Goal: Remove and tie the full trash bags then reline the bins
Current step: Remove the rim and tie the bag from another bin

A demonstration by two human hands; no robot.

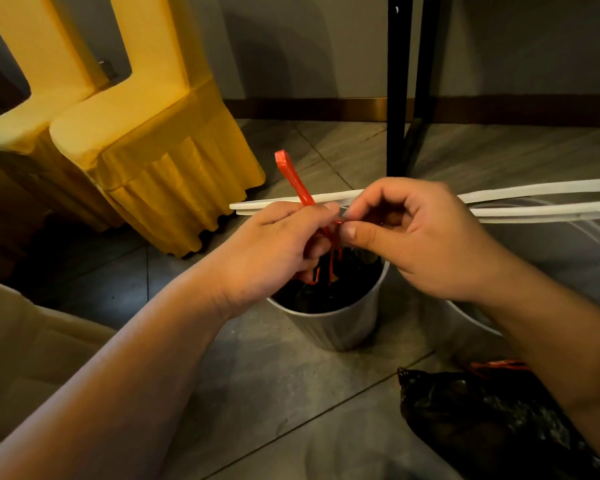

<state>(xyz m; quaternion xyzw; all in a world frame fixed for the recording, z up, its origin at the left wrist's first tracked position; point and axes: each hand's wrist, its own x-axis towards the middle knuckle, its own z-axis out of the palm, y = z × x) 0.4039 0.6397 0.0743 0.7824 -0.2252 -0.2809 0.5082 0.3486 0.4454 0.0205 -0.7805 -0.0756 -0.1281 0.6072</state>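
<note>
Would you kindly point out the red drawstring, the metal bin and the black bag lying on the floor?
red drawstring [293, 178]: head view, on the upright strip below its looped end.
metal bin [340, 327]: head view, on its front outer wall.
black bag [482, 417]: head view, on the middle of its body.

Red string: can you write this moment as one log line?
tying | left hand, right hand hold red drawstring | black bag in bin
</note>
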